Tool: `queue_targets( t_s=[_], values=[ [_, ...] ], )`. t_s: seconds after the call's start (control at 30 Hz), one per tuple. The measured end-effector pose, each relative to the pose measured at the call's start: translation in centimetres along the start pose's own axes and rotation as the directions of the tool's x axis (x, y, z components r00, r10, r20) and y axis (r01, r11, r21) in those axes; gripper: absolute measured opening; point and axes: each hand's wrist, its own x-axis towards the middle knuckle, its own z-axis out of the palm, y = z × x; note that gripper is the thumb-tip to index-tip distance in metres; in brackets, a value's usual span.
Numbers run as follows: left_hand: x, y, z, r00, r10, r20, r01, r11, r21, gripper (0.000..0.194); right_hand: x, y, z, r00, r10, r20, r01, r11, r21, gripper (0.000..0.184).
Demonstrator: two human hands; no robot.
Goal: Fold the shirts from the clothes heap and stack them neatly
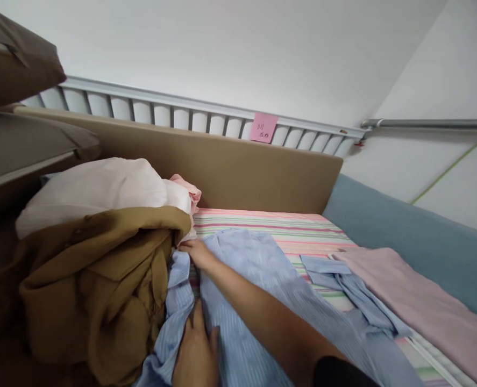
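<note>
A light blue striped shirt (246, 279) lies spread out, its near-left sleeve (179, 301) running along the side of a brown garment heap. My right hand (198, 252) reaches across the shirt, its fingers closed on the far end of that sleeve, close to the heap. Lower down, my left hand (197, 349) is at the same sleeve, thumb apart, its other fingers bent at the fabric and partly hidden. The other sleeve (343, 279) lies folded at the right.
Brown clothing (97, 279) and a white bundle (97, 191) are piled at the left, below brown cushions (28, 140). A striped sheet (262, 220) covers the surface. A folded pink cloth (419, 301) lies right. Tan (238, 172) and blue (403, 236) panels border it; a pink note (263, 127) hangs behind.
</note>
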Motion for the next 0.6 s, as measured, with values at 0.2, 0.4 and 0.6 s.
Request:
queue_targets(
  t_s=[0.2,0.4,0.6],
  values=[
    [0.0,0.0,-0.4,0.998,-0.028,0.049,0.029,0.999,-0.016,0.051,-1.2,3.3,-6.5,0.994,-0.057,-0.093,0.011,0.902,-0.432,0.039],
    [0.2,-0.2,-0.4,0.999,-0.008,0.036,0.007,1.0,0.023,0.05,1.6,2.7,-4.7,0.999,-0.049,0.016,0.048,0.768,-0.639,0.034],
    [0.9,-1.5,1.6,0.989,0.131,-0.075,-0.128,0.991,0.035,0.048,2.7,2.3,-3.9,0.999,-0.034,0.004,0.027,0.709,-0.705,0.023]
  ],
)
